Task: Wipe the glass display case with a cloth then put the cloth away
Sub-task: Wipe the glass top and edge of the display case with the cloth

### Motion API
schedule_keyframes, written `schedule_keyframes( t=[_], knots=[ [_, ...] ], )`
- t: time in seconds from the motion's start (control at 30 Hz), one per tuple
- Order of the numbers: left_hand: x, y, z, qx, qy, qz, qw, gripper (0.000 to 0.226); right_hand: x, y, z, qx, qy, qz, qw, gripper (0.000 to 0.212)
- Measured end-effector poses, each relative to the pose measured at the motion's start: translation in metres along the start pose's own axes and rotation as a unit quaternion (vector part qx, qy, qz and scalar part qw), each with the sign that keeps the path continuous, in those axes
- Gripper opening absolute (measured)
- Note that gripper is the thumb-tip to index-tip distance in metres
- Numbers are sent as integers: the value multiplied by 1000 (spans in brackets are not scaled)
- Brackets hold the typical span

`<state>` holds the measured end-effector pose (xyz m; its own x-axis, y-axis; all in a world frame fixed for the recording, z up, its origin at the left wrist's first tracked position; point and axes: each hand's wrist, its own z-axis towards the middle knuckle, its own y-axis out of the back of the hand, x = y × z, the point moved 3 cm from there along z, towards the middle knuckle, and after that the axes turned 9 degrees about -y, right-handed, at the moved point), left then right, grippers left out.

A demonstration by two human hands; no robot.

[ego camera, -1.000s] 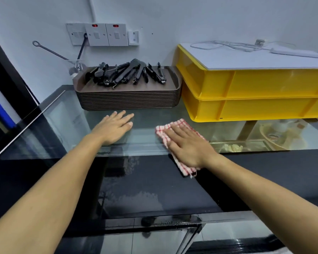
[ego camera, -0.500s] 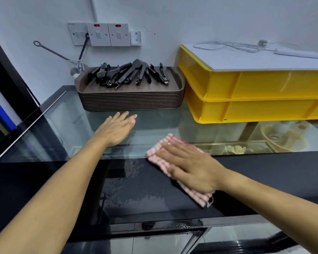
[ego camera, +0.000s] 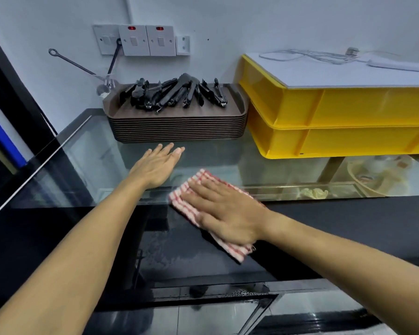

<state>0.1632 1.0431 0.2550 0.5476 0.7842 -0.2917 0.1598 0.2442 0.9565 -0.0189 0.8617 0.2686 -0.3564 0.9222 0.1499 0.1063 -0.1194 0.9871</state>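
Pressing flat with straight fingers, our right hand (ego camera: 224, 215) holds a red-and-white checked cloth (ego camera: 191, 204) down on the top of the glass display case (ego camera: 102, 165), where the dark near strip of the top meets the clear pane. The cloth shows past the fingertips toward the far left and trails out under the wrist toward the near edge. Just beside it, farther from us and to the left, our left hand (ego camera: 155, 169) lies palm down on the clear glass, fingers straight and slightly spread, holding nothing. Through the pane to the right we make out pale shapes inside the case, too blurred to name.

Beyond the left hand, along the far edge of the case top, a stack of brown trays (ego camera: 179, 126) carries a heap of black tongs (ego camera: 174, 94). Touching the stack on its right, two yellow crates (ego camera: 348, 122) sit one on the other toward the far right corner, topped by a white board (ego camera: 324, 73) with a white cable (ego camera: 319, 56) lying on it. On the wall behind the trays is a row of white switches (ego camera: 146, 41), and a thin metal rod (ego camera: 73, 62) leans near them.
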Motion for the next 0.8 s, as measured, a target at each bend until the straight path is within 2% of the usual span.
schedule_keyframes(
  t=[0.07,0.1,0.17,0.27,0.33,0.4,0.47,0.57,0.63,0.7,0.8],
  knots=[
    [0,1,0,-4,-2,6,1000,62,5,-1,-59,28,70,11,997,59],
    [0,1,0,-5,-3,7,1000,63,-7,3,-76,44,73,18,996,57],
    [-1,0,0,-2,-2,9,1000,64,-46,14,-77,39,24,-2,999,55],
    [-1,-1,1,2,-2,23,1000,67,-97,24,-24,-3,-96,-23,995,55],
    [0,0,2,5,-2,25,1000,66,-104,24,18,-17,-168,-3,986,57],
    [0,1,2,4,0,26,1000,64,-84,22,50,-30,-189,6,982,60],
    [0,0,2,7,2,22,1000,62,-39,14,50,-24,-138,1,990,63],
    [0,1,3,5,4,21,1000,63,26,-3,-16,5,27,12,1000,58],
    [-1,1,2,3,4,21,1000,63,27,-4,-61,31,99,36,994,56],
    [-2,1,0,3,4,22,1000,63,-7,4,-68,28,88,17,996,55],
    [-4,1,-2,-1,9,25,1000,63,-66,18,-20,-11,-36,-7,999,56]
  ],
)
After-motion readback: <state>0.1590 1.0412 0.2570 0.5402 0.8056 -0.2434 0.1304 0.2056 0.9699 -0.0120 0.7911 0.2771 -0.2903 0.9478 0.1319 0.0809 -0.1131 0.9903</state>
